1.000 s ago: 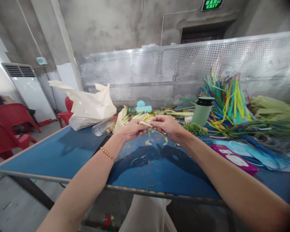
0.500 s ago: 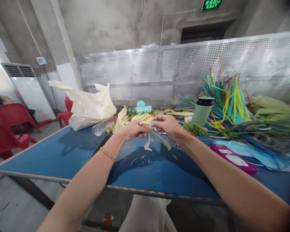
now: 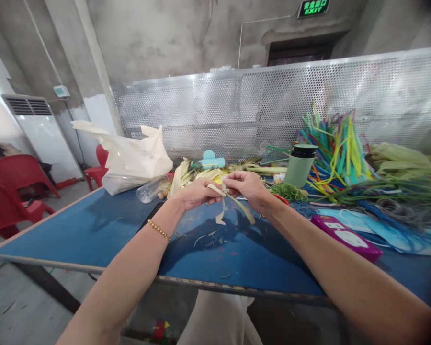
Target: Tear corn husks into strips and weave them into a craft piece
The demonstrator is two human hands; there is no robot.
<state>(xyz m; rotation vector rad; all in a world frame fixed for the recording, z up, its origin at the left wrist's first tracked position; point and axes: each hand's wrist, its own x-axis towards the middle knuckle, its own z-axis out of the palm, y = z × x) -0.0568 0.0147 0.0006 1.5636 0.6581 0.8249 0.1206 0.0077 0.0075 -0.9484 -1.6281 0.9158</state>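
Pale corn husk strips (image 3: 243, 208) are held between my two hands above the blue table (image 3: 75, 235). My left hand (image 3: 197, 194) is closed, pinching the strips between thumb and fingers, with one end lying over the thumb. Close beside it, my right hand (image 3: 247, 188) is closed in a pinch on the husk too; its fingertips partly hide the spot where the strips cross. Two loose ends hang below the hands. Behind them lie more corn husks (image 3: 181, 177) and a light blue bottle-like object (image 3: 213, 163).
A white plastic bag (image 3: 136, 160) and a clear bottle (image 3: 150, 190) stand to the left. On the right are a green cup (image 3: 300, 167), colourful strips (image 3: 345, 153), a magenta box (image 3: 346, 237) and blue masks (image 3: 377, 225). A perforated metal panel (image 3: 208, 115) rises behind.
My hands have drawn slightly apart at the fingertips. More of the husk strip shows over my left thumb and between the hands.
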